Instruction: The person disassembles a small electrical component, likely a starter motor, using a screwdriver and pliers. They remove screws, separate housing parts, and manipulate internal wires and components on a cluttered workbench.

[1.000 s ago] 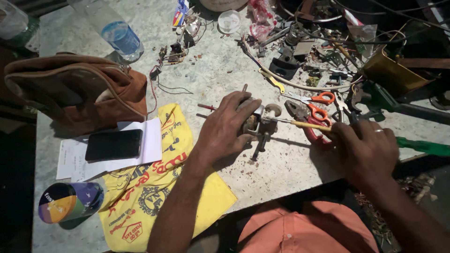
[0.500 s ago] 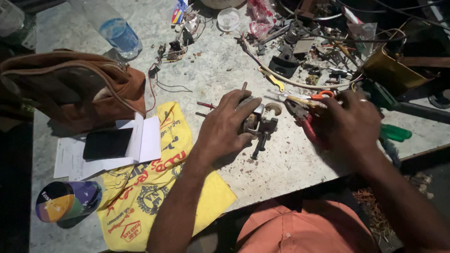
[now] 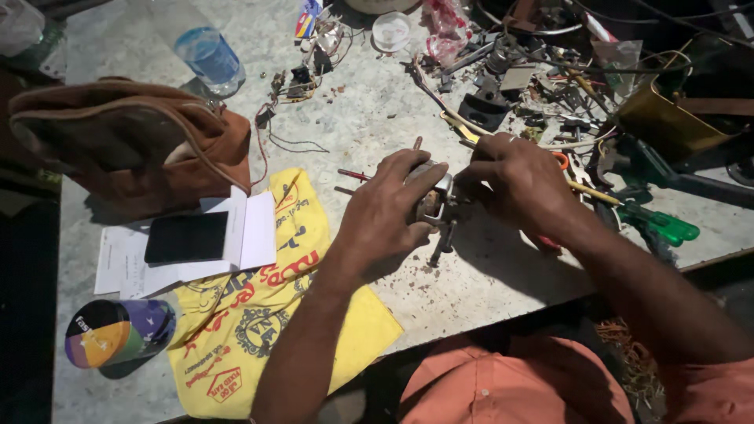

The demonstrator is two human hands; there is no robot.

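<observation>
— Leaning in over the orange shirt [image 3: 510,385], what do you make of it; nearest us, the yellow printed cloth [image 3: 259,314] lies flat at the table's [image 3: 487,283] front edge, a striped round tin [image 3: 118,334] at its left?

— Just beyond, the left hand [image 3: 389,216] is curled over a small metal mechanism [image 3: 436,206], fingers wrapped across its top; the right hand [image 3: 522,184] meets it from the other side, fingertips pinched onto its right end; whether a tool sits in that pinch I cannot tell.

— And how would it handle, that piece?

— Stiff and dense for its size, I'd judge; bare metal with a short dark shaft [image 3: 441,242] poking down toward us, so likely greasy and keen to twist; the blocky body looks the place to clamp it, not the thin shaft.

— It sits mid-table, then?

— Yes, held just above the surface, between both hands; left of it a black phone [image 3: 186,237] rests on white papers [image 3: 251,228], a brown leather bag [image 3: 129,141] behind those; right, a green-handled screwdriver [image 3: 664,226]; farther back a clear plastic bottle [image 3: 200,47], loose wires [image 3: 302,86], then a heap of metal scrap [image 3: 534,71].
</observation>
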